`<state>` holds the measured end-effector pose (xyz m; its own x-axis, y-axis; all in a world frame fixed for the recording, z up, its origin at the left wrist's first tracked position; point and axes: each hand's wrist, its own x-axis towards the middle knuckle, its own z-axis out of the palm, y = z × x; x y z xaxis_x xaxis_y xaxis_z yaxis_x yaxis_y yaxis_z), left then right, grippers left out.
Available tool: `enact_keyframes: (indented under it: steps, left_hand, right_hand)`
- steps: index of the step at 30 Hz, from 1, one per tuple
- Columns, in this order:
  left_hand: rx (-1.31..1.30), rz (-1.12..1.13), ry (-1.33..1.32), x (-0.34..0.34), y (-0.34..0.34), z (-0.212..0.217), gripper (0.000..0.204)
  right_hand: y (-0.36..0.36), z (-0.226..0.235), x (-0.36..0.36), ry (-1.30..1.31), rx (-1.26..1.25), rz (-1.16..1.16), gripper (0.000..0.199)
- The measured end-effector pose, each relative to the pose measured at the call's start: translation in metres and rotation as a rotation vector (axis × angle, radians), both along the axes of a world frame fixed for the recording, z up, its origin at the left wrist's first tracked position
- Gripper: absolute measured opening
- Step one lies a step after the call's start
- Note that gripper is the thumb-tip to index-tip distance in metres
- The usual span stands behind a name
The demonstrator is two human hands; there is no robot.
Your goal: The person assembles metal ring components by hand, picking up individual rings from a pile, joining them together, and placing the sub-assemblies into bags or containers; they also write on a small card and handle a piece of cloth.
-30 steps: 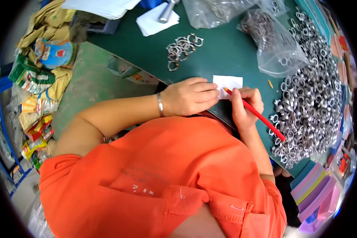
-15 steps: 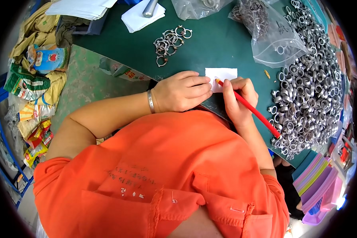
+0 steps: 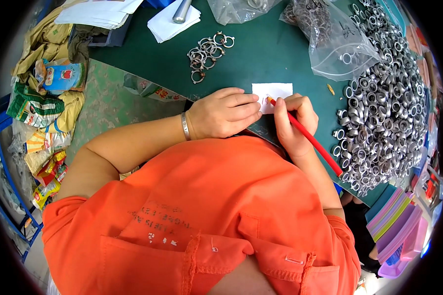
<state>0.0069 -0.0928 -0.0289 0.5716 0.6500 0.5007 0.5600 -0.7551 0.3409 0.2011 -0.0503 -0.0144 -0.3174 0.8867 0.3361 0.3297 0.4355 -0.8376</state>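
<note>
One red pencil (image 3: 310, 137), one loose white slip (image 3: 280, 90), one bracelet (image 3: 185, 127), one metal rod (image 3: 182, 11)

red along the slim wooden pencil (image 3: 320, 149); white, faintly dark-marked, on the rectangular paper slip (image 3: 281, 90); dark green across the flat tabletop (image 3: 248, 64); silvery grey over heaped metal rings (image 3: 379, 115).

"What's at that white slip (image 3: 280, 90)?"

"The right hand (image 3: 291, 136) grips a red pencil (image 3: 321, 151), its tip at the slip; the left hand (image 3: 224, 114) lies by the slip's left edge."

"And elsewhere on the counter (image 3: 261, 54)?"

"A cluster of rings (image 3: 205, 52) beyond the slip, leftward; a great heap of metal rings (image 3: 381, 110) to its right."
</note>
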Motion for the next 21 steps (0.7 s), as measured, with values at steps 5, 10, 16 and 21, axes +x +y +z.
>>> enact_keyframes:
  steps: [5, 10, 16, 21]
  left_hand:
    - [-0.004, -0.004, 0.003, 0.0, -0.001, 0.001, 0.027]
    - [0.01, -0.002, -0.005, 0.002, -0.001, -0.001, 0.027]
    - [0.007, -0.011, 0.031, -0.003, 0.001, 0.005, 0.025]
    - [-0.421, 0.101, -0.495, 0.001, 0.008, 0.029, 0.026]
  right_hand:
    - [-0.001, 0.0, -0.001, 0.036, 0.006, -0.035, 0.022]
    - [-0.002, -0.003, 0.004, 0.025, 0.024, -0.015, 0.024]
    - [-0.004, -0.005, 0.008, 0.038, 0.017, 0.03, 0.02]
    - [0.018, 0.014, -0.028, -0.133, 0.386, 0.177, 0.037]
